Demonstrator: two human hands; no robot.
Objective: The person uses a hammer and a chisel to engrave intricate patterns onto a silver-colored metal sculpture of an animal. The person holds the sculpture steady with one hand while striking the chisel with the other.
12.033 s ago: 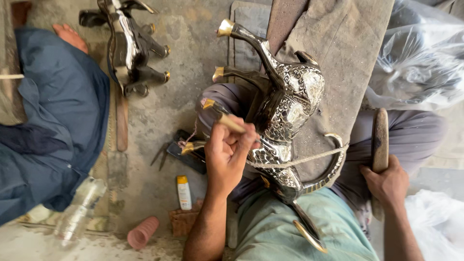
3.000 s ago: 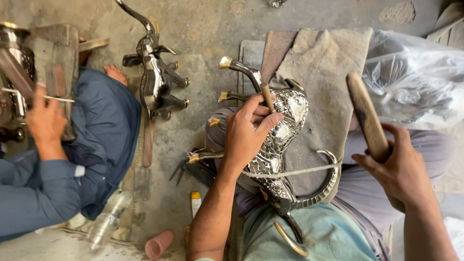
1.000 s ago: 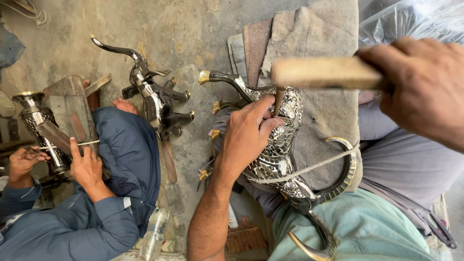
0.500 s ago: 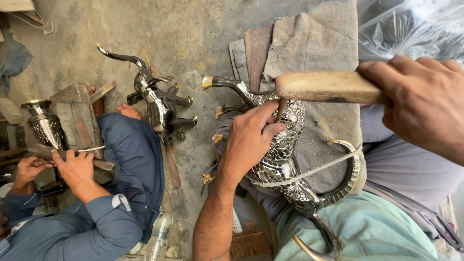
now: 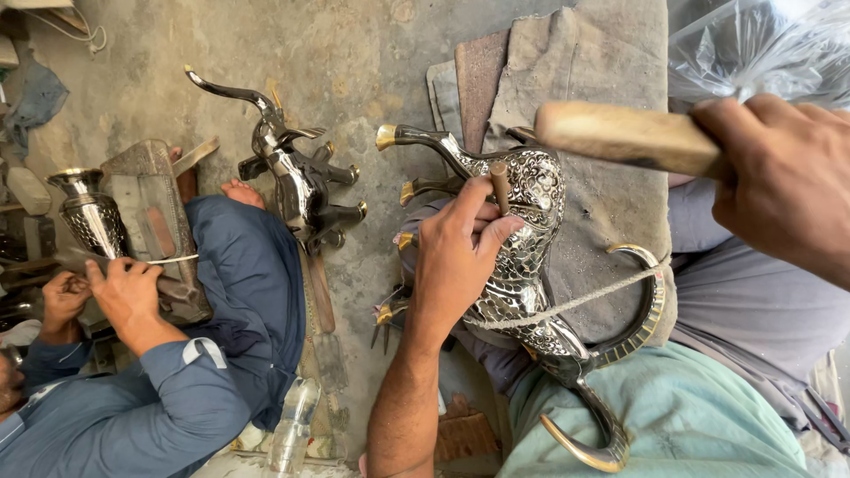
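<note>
An engraved metal animal figure [image 5: 522, 257] with brass-tipped legs and curved horns lies across my lap, tied with a string. My left hand [image 5: 456, 252] rests on its body and holds a short chisel [image 5: 501, 184] upright against the patterned surface. My right hand [image 5: 779, 181] is raised at the upper right, shut on a wooden mallet [image 5: 624, 137] that hovers above the figure and the chisel.
A second metal animal figure [image 5: 297, 181] lies on the concrete floor. At left a co-worker in blue [image 5: 168, 398] works on a metal vase [image 5: 88, 217] over a block. Grey cloth pads [image 5: 584, 62], a plastic bag [image 5: 753, 49] and a plastic bottle [image 5: 292, 429] lie around.
My right hand with the mallet has shifted slightly right and lower over the last second. My left hand keeps the chisel on the figure. The co-worker's hands moved a little on the vase.
</note>
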